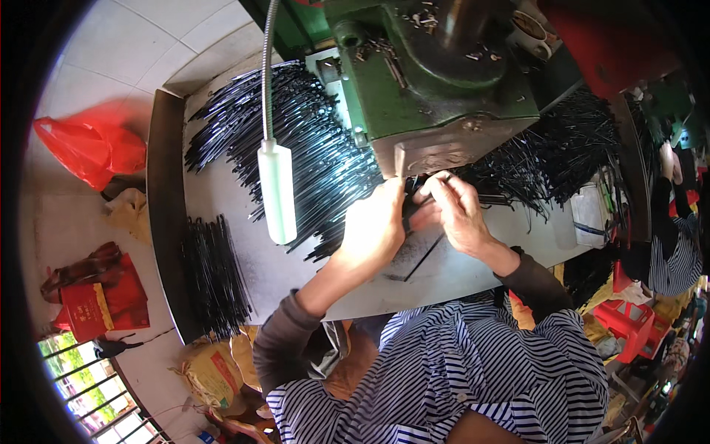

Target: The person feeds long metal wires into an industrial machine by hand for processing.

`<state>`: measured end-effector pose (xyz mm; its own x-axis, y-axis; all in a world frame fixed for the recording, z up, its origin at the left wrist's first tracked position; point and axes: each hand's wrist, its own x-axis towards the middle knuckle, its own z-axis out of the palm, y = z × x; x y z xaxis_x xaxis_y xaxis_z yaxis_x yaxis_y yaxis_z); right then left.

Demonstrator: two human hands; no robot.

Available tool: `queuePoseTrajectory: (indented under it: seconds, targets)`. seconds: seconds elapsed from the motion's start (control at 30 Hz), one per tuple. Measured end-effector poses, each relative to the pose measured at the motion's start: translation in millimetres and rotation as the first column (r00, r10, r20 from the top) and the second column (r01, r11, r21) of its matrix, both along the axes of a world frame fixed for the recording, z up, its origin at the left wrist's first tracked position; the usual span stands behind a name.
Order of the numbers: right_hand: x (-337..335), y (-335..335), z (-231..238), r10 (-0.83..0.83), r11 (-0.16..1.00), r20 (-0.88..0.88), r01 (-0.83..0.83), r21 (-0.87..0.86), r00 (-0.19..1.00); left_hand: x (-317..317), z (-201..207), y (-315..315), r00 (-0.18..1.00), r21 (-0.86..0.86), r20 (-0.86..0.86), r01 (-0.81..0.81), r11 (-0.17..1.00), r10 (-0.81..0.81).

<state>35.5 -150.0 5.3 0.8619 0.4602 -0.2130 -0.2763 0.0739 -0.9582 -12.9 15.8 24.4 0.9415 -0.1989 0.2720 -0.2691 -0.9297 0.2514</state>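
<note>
Left hand (373, 229): curled by green machine (451, 103), grip hidden
Right hand (460, 218): bent, can't tell grip
Rods (303, 140): thin, black, shiny

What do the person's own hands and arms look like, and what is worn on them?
The left hand and right hand wear no gloves. Plain dark grey-brown sleeves cover the forearms, leaving the wrists bare. Above them is a dark-and-white striped top.

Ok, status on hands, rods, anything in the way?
Left hand and right hand close together at green machine, grip unclear. Black rods heaped both sides. Lamp hangs left of hands, not covering them.
</note>
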Motion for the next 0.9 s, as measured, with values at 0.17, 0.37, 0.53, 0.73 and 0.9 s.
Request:
queuePoseTrajectory:
  seconds: [0.17,0.37,0.53,0.73,0.9]
  targets:
    - [-7.1,-0.4,-9.3,0.099,0.945,-0.110,-0.058,0.323,0.989,-37.0,1.7,27.7,0.709,-0.761,-0.606,-0.649,0.002,-0.361]
    - [-7.8,1.0,-13.7,0.122,0.939,-0.170,-0.058,0.338,0.978,-35.6,1.1,40.8,0.651,-0.682,-0.538,-0.709,-0.177,-0.536]
    - [-4.5,6.4,-13.2,0.159,0.921,-0.314,-0.026,0.388,0.936,-38.0,3.3,44.2,0.667,-0.729,-0.530,-0.674,-0.121,-0.524]
    - [8.5,15.9,-12.5,0.232,0.900,-0.425,-0.028,0.434,0.875,-33.7,8.8,51.8,0.702,-0.798,-0.575,-0.594,0.101,-0.421]
    - [4.8,18.7,-9.9,0.255,0.880,-0.352,-0.064,0.471,0.901,-32.2,25.6,54.1,0.719,-0.769,-0.621,-0.478,0.425,-0.313]
